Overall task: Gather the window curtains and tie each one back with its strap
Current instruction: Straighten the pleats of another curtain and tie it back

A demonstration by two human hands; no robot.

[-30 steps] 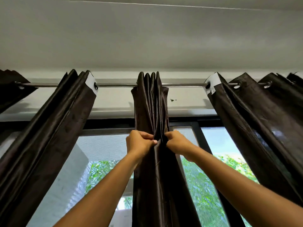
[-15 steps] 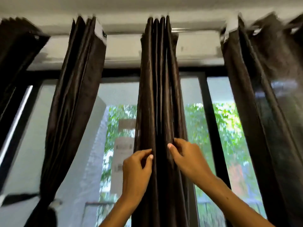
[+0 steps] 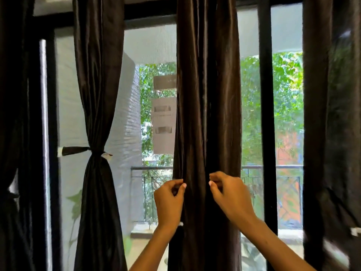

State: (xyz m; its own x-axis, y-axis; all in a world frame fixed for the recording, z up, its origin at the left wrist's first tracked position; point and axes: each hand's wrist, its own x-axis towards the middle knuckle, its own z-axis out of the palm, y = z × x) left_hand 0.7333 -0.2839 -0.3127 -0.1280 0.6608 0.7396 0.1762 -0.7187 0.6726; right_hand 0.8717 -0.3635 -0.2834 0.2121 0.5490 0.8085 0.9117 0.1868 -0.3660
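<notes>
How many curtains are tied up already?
1 for sure: the curtain left of the middle, cinched by its strap. The middle curtain hangs loose between both hands. The dark edge curtains are too blurry to tell.

Both bare forearms raised from the lower edge, converging upward, wrists level with each other. Left hand [image 3: 169,202] seen from the back, fingers curled, thumb and forefinger pinched together on a fold of the middle curtain [image 3: 207,114]. Right hand [image 3: 230,196] just beside it, apart, also seen from the back, fingers curled, thumb tip meeting the forefinger on a neighbouring fold. Pale nails visible on both thumbs.
</notes>
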